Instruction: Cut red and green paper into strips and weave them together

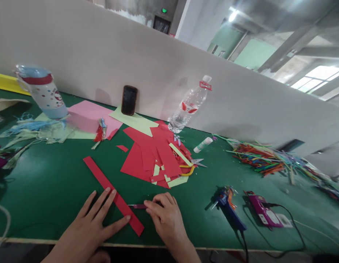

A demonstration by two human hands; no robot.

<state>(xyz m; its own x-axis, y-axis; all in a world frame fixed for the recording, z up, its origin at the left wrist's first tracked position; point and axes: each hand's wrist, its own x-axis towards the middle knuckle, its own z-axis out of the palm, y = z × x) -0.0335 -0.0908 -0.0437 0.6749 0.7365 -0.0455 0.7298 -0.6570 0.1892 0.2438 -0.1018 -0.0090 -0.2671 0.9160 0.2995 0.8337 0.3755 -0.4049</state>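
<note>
A long red paper strip [99,174] lies aslant on the green table. My left hand [96,215] rests flat with fingers spread, its fingertips and thumb pressing on the strip. Close to the strip's right edge, my right hand [165,215] is closed on a slim purple cutter [139,206], whose thin silvery tip points left at the paper. Beyond both hands lies a pile of red paper [136,159] with pale green scraps. Yellow-handled scissors [189,169] lie at the right of that pile, partly under paper.
A water bottle [187,107], a phone [129,100] and a patterned cup [45,93] stand along the partition. A glue stick [203,145] lies near the scissors. On the right are a blue glue gun [231,213], a purple corded device [264,211] and colourful strips [262,159].
</note>
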